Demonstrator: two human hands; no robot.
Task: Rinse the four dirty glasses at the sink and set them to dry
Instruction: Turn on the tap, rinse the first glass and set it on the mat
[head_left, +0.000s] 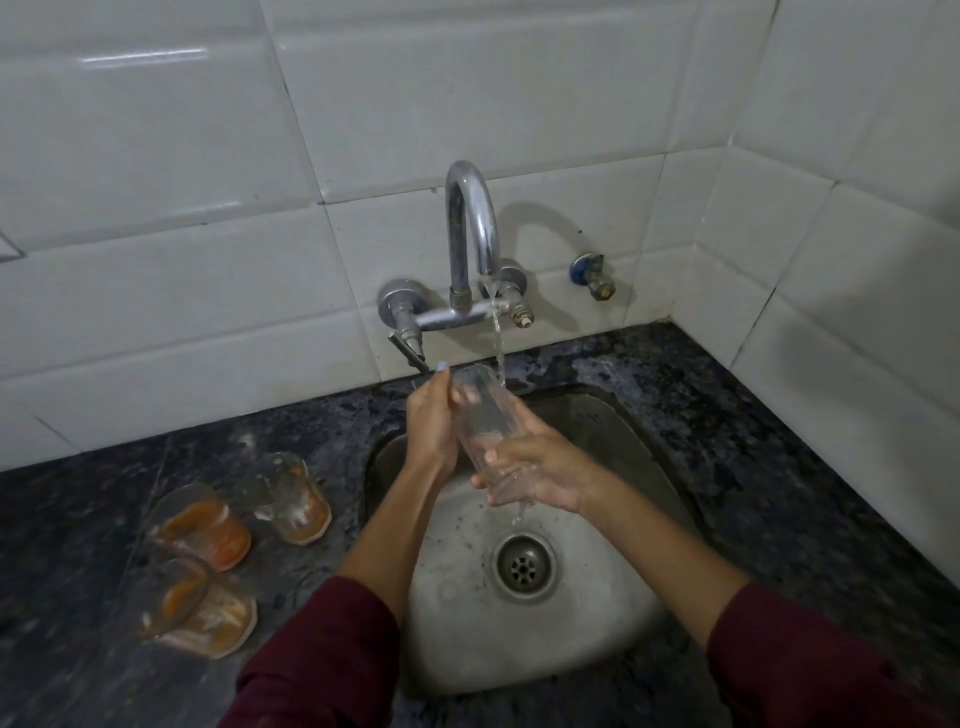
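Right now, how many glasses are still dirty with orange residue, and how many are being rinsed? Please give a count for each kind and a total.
Dirty glasses with orange residue, on the counter left of the sink: 3
Clear glass held by both hands under the tap water: 1
Total: 4

The glass (485, 415) under the tap is clear and colourless. Three glasses on the counter carry orange residue: one (291, 501) pale orange at its base, one (205, 527) vivid orange, one (200, 608) streaked orange and whitish. The counter (779, 467) is dark, speckled grey-black stone. The sink (519, 649) is dull silver-grey, the tap (470, 228) shiny chrome, the wall tiles (182, 286) glossy white, the sleeves (322, 660) maroon.
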